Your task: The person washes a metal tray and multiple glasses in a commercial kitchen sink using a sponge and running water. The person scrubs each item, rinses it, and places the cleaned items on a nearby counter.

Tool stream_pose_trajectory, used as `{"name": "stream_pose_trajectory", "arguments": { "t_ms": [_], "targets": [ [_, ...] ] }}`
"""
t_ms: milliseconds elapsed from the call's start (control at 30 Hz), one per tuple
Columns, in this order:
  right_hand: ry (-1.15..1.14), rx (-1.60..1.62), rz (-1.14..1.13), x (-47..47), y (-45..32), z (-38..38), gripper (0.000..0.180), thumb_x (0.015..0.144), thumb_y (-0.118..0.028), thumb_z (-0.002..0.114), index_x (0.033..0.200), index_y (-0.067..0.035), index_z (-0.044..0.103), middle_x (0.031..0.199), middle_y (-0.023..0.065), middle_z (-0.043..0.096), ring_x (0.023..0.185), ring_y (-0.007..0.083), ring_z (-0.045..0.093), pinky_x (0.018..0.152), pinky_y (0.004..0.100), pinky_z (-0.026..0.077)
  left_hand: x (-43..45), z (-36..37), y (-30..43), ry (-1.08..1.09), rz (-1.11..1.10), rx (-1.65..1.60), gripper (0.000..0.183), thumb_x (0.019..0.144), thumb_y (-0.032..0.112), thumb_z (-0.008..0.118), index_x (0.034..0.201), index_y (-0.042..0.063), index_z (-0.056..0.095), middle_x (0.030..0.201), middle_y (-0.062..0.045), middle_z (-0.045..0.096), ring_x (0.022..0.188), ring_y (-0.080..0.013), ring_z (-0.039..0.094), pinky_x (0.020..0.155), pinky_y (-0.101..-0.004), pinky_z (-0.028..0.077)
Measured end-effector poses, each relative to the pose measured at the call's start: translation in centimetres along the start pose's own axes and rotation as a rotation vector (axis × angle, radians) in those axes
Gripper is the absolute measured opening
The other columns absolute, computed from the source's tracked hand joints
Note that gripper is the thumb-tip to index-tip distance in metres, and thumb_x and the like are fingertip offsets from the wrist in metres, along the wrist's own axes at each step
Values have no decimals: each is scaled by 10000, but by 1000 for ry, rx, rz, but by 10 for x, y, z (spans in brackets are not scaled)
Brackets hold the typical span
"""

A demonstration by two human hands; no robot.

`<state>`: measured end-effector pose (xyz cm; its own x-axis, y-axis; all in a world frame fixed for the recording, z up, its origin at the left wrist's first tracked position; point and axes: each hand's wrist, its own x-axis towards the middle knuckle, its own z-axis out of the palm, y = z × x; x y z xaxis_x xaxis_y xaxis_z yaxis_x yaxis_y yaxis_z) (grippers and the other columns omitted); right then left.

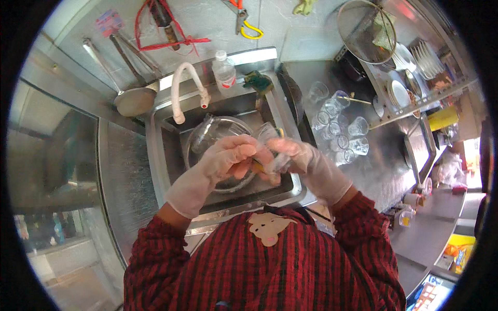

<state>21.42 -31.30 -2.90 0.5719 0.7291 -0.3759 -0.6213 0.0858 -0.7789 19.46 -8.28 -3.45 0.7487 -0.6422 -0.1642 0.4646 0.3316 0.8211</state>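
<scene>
Both my hands wear thin translucent gloves and meet over the sink. Between them is a clear drinking glass [267,133], tilted and partly hidden by fingers. My left hand [223,157] closes on its left side, while my right hand [307,159] grips it from the right. Bits of a yellow and dark sponge [258,167] show among the fingers; blur hides which hand holds it. Below, a round basin [188,149] with clear glassware in it sits in the stainless steel sink [158,155].
A white curved faucet [182,74], plastic bottle [224,76] and dark green scouring pad [258,81] stand along the sink's back edge. Several clear glasses [340,126] cluster on the right-hand steel counter [383,159]. A ladle [136,101] hangs left; a dish rack [426,99] stands right.
</scene>
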Motion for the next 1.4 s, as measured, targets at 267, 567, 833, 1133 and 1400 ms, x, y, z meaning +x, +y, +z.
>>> {"name": "stream_pose_trajectory", "arguments": {
  "t_ms": [267,567,833,1133,1400],
  "targets": [
    [253,52,-125,-8,11,22,635,969,-523,593,1416,-91,465,1017,81,668,887,181,659,706,282,520,8,-35,-25,-6,42,-273,383,907,428,706,894,48,665,849,-81,687,674,-174,617,564,-303,492],
    [524,135,-184,15,26,10,363,860,-138,798,1179,-83,634,1027,11,689,934,120,637,827,278,518,25,-39,-49,26,-165,-105,475,983,428,576,1261,44,605,904,-26,637,617,-111,563,475,-265,416],
    [880,373,-85,20,69,0,398,831,-283,825,1117,-91,625,936,12,651,816,143,577,714,309,462,5,21,-72,505,259,707,491,980,266,644,1378,28,481,1199,-103,586,1010,-195,614,918,-337,512],
    [429,-658,-429,-30,11,61,408,924,-126,662,1305,-36,547,1227,150,623,1136,278,602,943,370,482,3,15,-56,523,766,672,265,980,104,595,1227,7,593,1158,-153,635,1000,-245,622,895,-334,500],
    [257,-1742,-581,-7,17,55,466,828,-138,700,1258,-19,566,1051,185,654,941,409,638,796,454,528,22,0,-1,308,-242,3,465,997,482,464,992,63,665,948,-97,674,836,-206,645,697,-333,546]
  ]
}}
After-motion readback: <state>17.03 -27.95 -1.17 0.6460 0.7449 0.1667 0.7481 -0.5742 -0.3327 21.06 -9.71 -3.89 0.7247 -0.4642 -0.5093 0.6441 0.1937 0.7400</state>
